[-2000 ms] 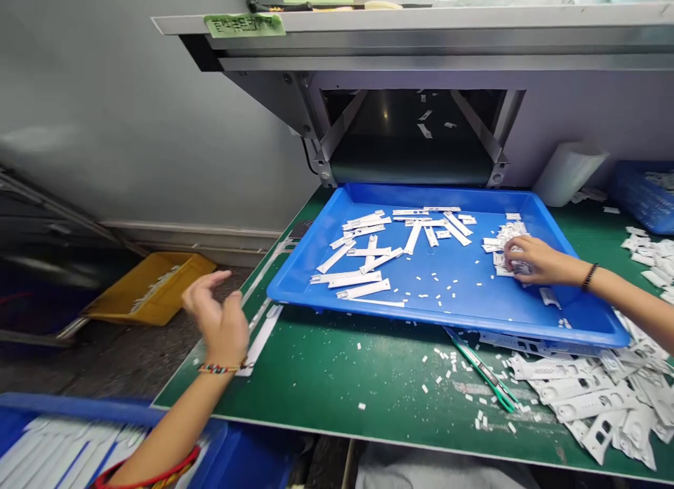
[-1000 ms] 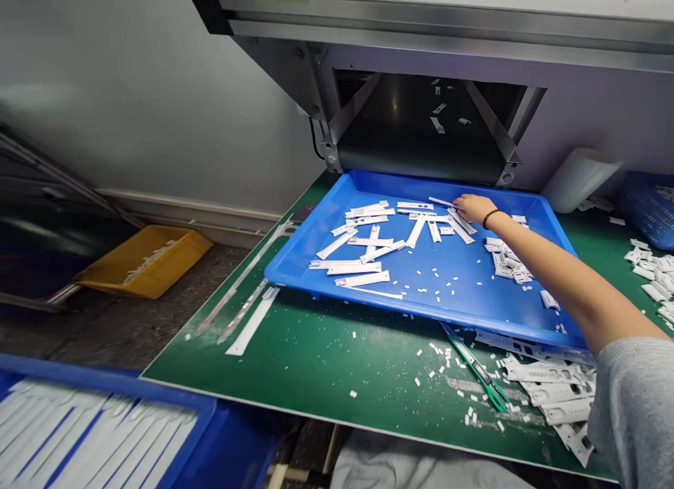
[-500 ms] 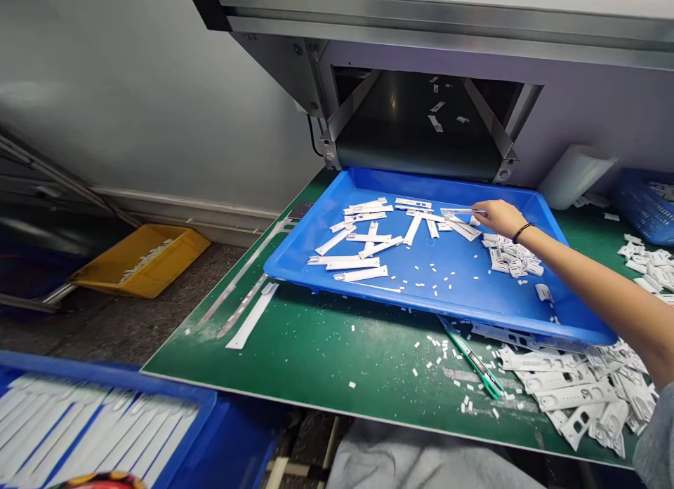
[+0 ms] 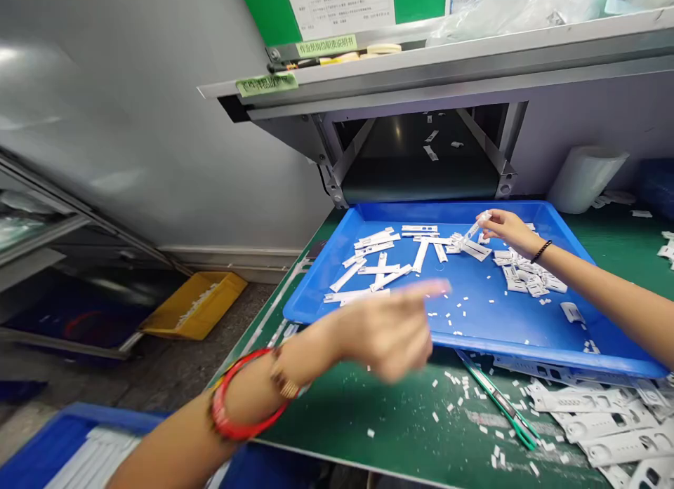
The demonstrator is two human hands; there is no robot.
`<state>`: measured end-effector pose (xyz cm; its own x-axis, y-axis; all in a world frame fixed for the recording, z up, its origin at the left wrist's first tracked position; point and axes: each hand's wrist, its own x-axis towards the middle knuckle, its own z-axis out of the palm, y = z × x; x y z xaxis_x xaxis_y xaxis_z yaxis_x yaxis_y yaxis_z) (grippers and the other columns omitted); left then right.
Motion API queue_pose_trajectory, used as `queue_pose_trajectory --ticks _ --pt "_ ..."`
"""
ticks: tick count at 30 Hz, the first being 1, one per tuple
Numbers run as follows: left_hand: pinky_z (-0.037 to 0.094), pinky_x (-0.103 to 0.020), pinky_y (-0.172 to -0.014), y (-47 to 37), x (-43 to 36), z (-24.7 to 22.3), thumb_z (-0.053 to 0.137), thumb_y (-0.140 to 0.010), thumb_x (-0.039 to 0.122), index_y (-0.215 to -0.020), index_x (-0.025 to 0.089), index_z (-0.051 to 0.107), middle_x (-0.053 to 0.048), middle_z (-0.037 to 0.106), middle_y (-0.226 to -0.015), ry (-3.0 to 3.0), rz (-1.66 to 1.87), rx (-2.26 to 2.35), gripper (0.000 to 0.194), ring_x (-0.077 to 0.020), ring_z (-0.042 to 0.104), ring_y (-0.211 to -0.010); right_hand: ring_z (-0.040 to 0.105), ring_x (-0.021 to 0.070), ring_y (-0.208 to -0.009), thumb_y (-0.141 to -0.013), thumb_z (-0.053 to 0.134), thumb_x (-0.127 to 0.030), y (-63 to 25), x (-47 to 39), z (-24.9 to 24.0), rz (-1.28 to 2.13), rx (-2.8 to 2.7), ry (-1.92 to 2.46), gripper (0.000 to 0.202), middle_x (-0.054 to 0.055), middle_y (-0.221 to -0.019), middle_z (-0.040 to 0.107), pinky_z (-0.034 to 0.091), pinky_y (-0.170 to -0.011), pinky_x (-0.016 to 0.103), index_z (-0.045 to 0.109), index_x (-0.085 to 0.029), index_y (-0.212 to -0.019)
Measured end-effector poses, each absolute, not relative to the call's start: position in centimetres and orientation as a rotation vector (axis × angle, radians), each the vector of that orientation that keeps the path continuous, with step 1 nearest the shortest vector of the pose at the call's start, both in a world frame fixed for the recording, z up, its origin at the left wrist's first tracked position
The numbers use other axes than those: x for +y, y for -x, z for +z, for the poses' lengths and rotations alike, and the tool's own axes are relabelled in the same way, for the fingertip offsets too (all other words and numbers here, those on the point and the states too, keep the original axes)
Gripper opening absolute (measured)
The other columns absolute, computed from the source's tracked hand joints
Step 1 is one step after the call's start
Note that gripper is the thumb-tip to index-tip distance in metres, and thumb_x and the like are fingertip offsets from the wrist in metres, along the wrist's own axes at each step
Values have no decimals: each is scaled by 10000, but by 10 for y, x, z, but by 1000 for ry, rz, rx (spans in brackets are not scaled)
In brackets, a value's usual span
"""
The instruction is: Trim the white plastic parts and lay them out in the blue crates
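Observation:
My right hand [image 4: 508, 231] is closed on one end of a white plastic strip [image 4: 473, 229], held at a slant over the far part of a blue tray [image 4: 526, 340]. Under and around it lie more white strips [image 4: 380, 269], and a heap of small white plastic pieces [image 4: 529, 273] is just right of it. My left hand [image 4: 392, 332], blurred by motion, hovers above the tray's near edge. Its index finger stretches out to the right, the other fingers look curled, and nothing shows in it.
A conveyor belt [image 4: 421, 173] ends behind the tray. On the green table [image 4: 337, 412] lie a green cutter knife [image 4: 500, 401], white scraps and a pile of white strips [image 4: 605, 426]. A blue bin [image 4: 89, 413] and a yellow bin [image 4: 229, 303] are at left.
My left hand has come into view from the lower left and reaches to the tray. The strip in my right hand is now tilted up. The camera view has shifted.

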<state>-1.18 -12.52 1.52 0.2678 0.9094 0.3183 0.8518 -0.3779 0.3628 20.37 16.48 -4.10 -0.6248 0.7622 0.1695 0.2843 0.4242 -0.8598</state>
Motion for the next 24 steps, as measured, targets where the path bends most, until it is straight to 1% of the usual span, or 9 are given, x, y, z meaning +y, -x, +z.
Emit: queue_pose_trajectory --ticks 2,4,7,10,12,14,17,20,24 --pt "486 -459 -1025 27 -72 18 507 -944 314 -814 205 686 -69 675 -840 -2505 415 1768 247 -227 625 -900 670 219 -855 -818 596 -518 -202 161 -44 1314 -2038 837 347 92 -967 676 581 -801 378 627 -204 -963" --pt "464 -473 -1032 42 -18 12 460 -945 230 -915 144 678 -136 682 -997 -2433 129 1984 236 -268 601 -1047 679 232 -887 -828 582 -513 -200 157 -46 1437 -1971 803 311 89 -921 681 585 -825 388 611 -218 -922" --pt "478 -438 -1011 62 33 -10 521 -879 111 -992 126 661 -165 660 -1158 -2334 79 2057 181 -285 584 -1144 683 230 -801 -855 535 -497 -198 151 -46 1530 -1930 776 263 73 -799 663 594 -777 401 563 -237 -880" --pt "507 -424 -965 75 48 -31 531 -842 44 -979 119 656 -167 683 -1111 -2217 143 2094 200 -281 626 -1089 602 185 -608 -880 484 -544 -197 145 -43 1544 -1958 765 311 21 -691 586 568 -615 363 542 -240 -916" --pt "536 -392 -914 79 47 -36 515 -875 60 -1003 105 654 -163 705 -1063 -2133 222 2064 194 -257 663 -1019 484 144 -507 -877 480 -604 -198 140 -40 1524 -2007 761 390 -21 -641 511 479 -494 308 553 -229 -956" --pt "559 -331 -863 79 42 -32 500 -921 103 -1075 85 644 -145 727 -1012 -2060 307 1983 212 -214 693 -952 403 125 -491 -868 492 -650 -199 133 -37 1490 -2054 761 456 -42 -623 456 390 -465 277 573 -215 -976" --pt "568 -259 -821 70 36 -19 521 -947 178 -1132 92 650 -104 746 -1002 -1979 432 1781 241 -160 709 -905 478 161 -625 -895 490 -623 -198 120 -32 1257 -2158 769 438 2 -721 535 414 -586 303 603 -215 -1007" --pt "579 -279 -798 53 30 -6 598 -913 263 -1078 106 706 -101 745 -1038 -1802 662 1412 252 -159 709 -855 552 218 -794 -916 467 -568 -195 106 -27 941 -2352 703 385 65 -912 628 444 -722 353 611 -229 -1030" --pt "572 -314 -837 33 21 1 685 -859 320 -1046 113 730 -95 749 -989 -1616 758 1157 282 -167 701 -843 509 179 -680 -893 490 -593 -191 92 -23 1144 -2512 587 393 20 -747 554 413 -639 311 577 -219 -807"
